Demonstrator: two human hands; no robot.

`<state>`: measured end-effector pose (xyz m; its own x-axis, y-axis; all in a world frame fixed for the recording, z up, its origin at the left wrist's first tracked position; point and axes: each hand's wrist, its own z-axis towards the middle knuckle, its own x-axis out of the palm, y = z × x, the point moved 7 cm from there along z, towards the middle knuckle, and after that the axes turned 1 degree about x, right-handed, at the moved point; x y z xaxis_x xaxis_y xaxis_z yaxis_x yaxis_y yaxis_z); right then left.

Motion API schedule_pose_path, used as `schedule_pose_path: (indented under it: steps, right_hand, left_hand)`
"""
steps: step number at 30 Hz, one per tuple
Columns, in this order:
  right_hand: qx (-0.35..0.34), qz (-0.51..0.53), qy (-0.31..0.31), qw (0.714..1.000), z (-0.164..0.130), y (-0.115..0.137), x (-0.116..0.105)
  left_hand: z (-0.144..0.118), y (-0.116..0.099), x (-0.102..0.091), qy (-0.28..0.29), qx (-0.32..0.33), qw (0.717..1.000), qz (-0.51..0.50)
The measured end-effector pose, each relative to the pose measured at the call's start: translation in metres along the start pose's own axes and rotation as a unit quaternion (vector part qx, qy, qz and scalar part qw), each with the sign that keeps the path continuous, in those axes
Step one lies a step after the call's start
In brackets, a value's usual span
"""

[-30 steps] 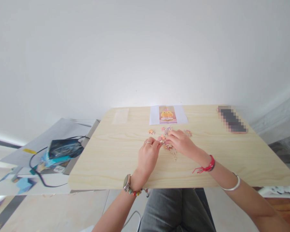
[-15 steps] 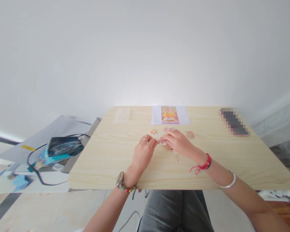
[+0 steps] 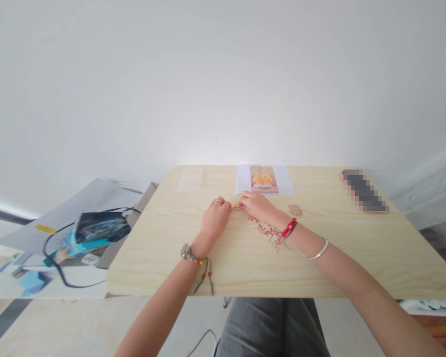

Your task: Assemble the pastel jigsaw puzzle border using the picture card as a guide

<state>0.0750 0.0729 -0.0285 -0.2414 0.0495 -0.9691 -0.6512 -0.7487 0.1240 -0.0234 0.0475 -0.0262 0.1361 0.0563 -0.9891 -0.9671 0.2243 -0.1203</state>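
Left hand [image 3: 214, 219]: I log it resting on the table [image 3: 171, 248], fingers curled inward, tips pinched onto a small jigsaw piece [image 3: 237, 205]. A ring shows on one finger; a watch and a beaded bracelet sit at the wrist.

Right hand [image 3: 257, 206]: I log it just beside the left, fingertips meeting the same jigsaw piece from the other side, fingers bent and closed on it. A red cord bracelet is at the wrist, a silver bangle further up the forearm.

Jigsaw piece: held between the two hands, low over the tabletop, near the middle of the far half. I cannot tell whether it touches the wood.

Joined puzzle section [image 3: 263, 228]: flat on the table, partly under the right wrist.

Loose piece cluster [image 3: 295, 210]: on the table, right of the right hand, apart from it.

Reference picture [image 3: 264, 179]: a printed sheet with a yellow figure, flat at the far edge, just beyond the hands.

Phone [image 3: 364, 197]: far right corner, well apart.

Side surface [image 3: 96, 198]: left of the table, bearing a dark pouch [image 3: 101, 227] and a black cable [image 3: 59, 267].
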Motion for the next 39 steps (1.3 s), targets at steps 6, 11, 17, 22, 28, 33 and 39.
schedule_pose_path:
  steps: [6,11,17,22,28,33,39]
  right_hand:
    - [0.028,0.061,-0.053,0.996,-0.029,-0.003,-0.030]
    - [0.045,0.126,-0.065,0.989,-0.074,0.001,-0.047]
    - [0.070,0.068,-0.020,0.995,-0.088,0.014,-0.030]
    - [0.112,0.004,-0.042,0.993,-0.077,0.017,-0.021]
    - [0.139,0.007,-0.052,0.989,-0.073,0.018,-0.018]
    - [0.121,0.022,-0.056,0.991,-0.074,0.014,-0.018]
    - [0.129,0.103,-0.099,0.981,-0.077,0.004,-0.025]
  left_hand:
    - [-0.016,0.000,-0.010,-0.016,-0.022,0.999,-0.022]
    - [-0.032,-0.022,-0.009,0.001,0.025,0.997,-0.076]
    - [-0.035,-0.050,0.002,0.039,0.045,0.995,-0.081]
    - [-0.031,-0.058,0.003,0.032,0.050,0.995,-0.074]
    - [-0.029,-0.056,0.006,0.036,0.041,0.996,-0.075]
    - [-0.030,-0.057,0.003,0.035,0.050,0.994,-0.085]
    - [-0.028,-0.060,0.001,-0.003,0.061,0.995,-0.084]
